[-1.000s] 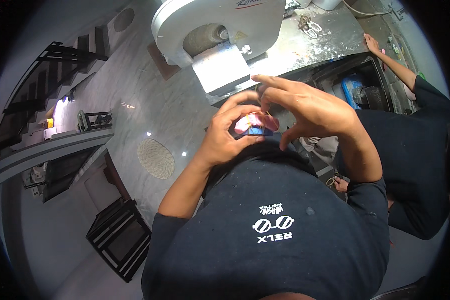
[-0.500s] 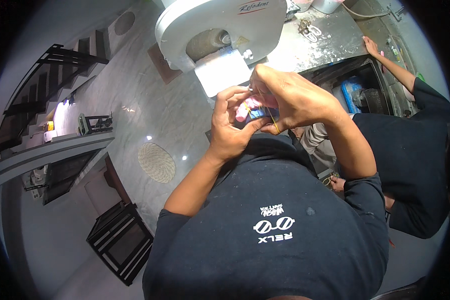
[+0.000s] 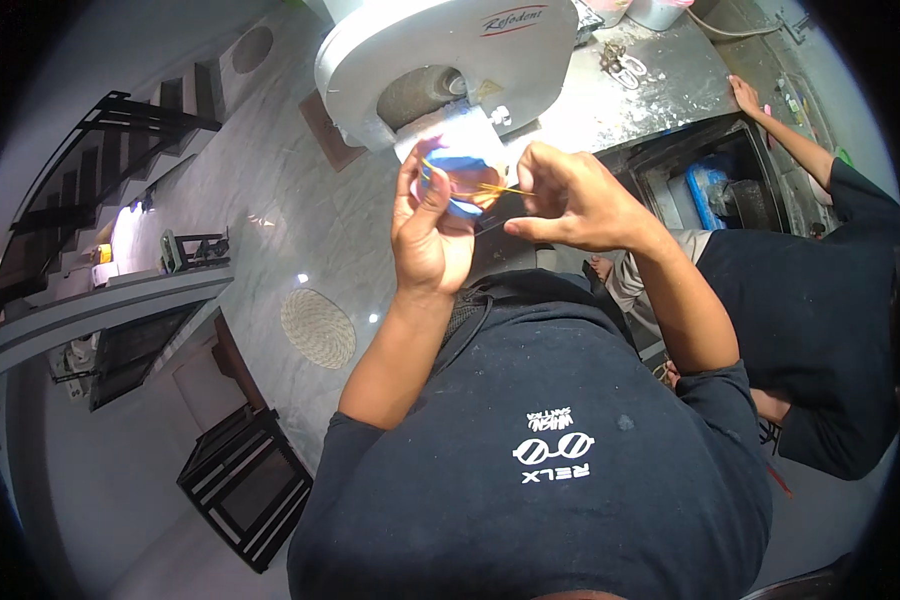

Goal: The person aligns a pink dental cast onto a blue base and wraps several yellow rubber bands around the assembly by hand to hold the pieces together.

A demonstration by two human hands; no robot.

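Observation:
My left hand (image 3: 432,245) is closed around a small blue and pink piece (image 3: 462,160) that looks like a dental model, in front of the grey machine. A yellow rubber band (image 3: 500,189) loops over the piece and stretches out to the right. The fingers of my right hand (image 3: 590,205) pinch the far end of that band, apart from the piece itself. My left fingers and thumb cover part of the piece.
The large grey-white machine (image 3: 450,50) with a rounded opening stands ahead. Right of it is a dusty metal counter (image 3: 560,125) with a white-handled tool (image 3: 625,72). A co-worker in a dark shirt (image 3: 800,320) is close on my right, one hand (image 3: 745,95) at the counter's edge.
Both hands were close together around the piece. My left hand has moved left and forward with it, and my right hand has drawn away, pulling the rubber band out.

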